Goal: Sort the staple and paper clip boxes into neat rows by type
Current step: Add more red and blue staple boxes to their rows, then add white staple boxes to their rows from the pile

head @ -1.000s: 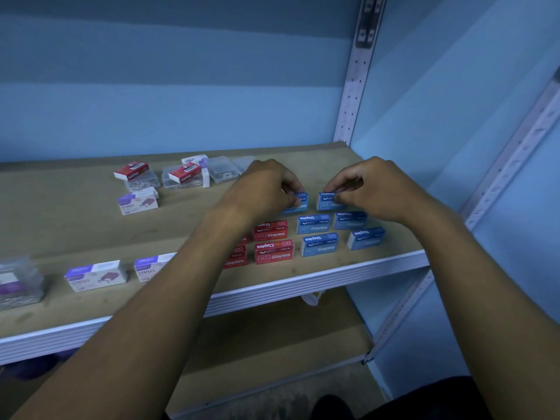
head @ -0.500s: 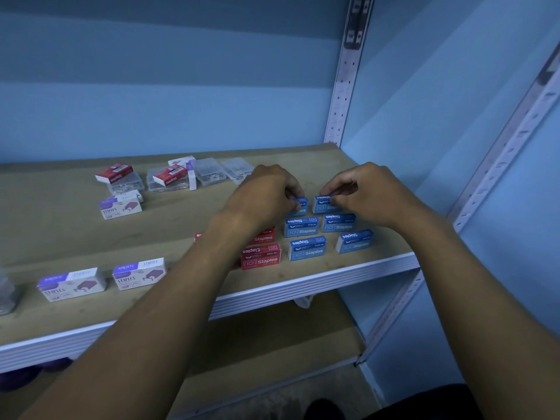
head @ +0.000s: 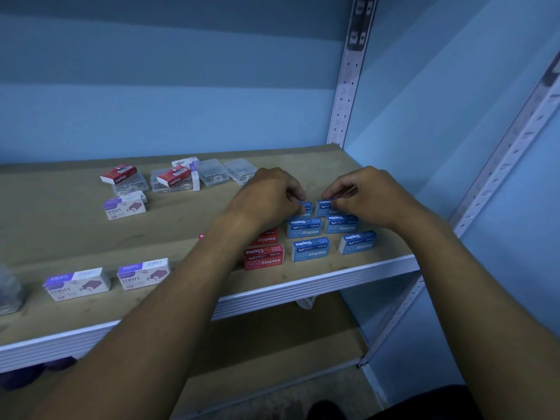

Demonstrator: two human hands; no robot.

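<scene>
Several blue staple boxes stand in two columns at the shelf's right end. My left hand (head: 269,197) pinches the back-left blue box (head: 306,207); my right hand (head: 368,195) pinches the back-right blue box (head: 323,207). In front of them stand more blue boxes (head: 304,228), (head: 341,224), (head: 310,249), and one (head: 357,242) set askew. Red staple boxes (head: 264,257) sit left of the blue ones, partly hidden by my left forearm. White-and-purple staple boxes (head: 143,273), (head: 77,284), (head: 124,207) lie further left. Clear paper clip boxes (head: 213,172) and two red boxes (head: 118,174), (head: 174,176) sit at the back.
The wooden shelf (head: 188,225) has a white front edge (head: 318,283). A perforated metal upright (head: 348,86) stands at the back right corner, another upright (head: 497,165) at the front right. A clear container (head: 9,291) sits at the far left. A lower shelf lies beneath.
The view shifted slightly, so the boxes appear further left. Both hands stay pinched on the two back blue boxes with almost no movement.
</scene>
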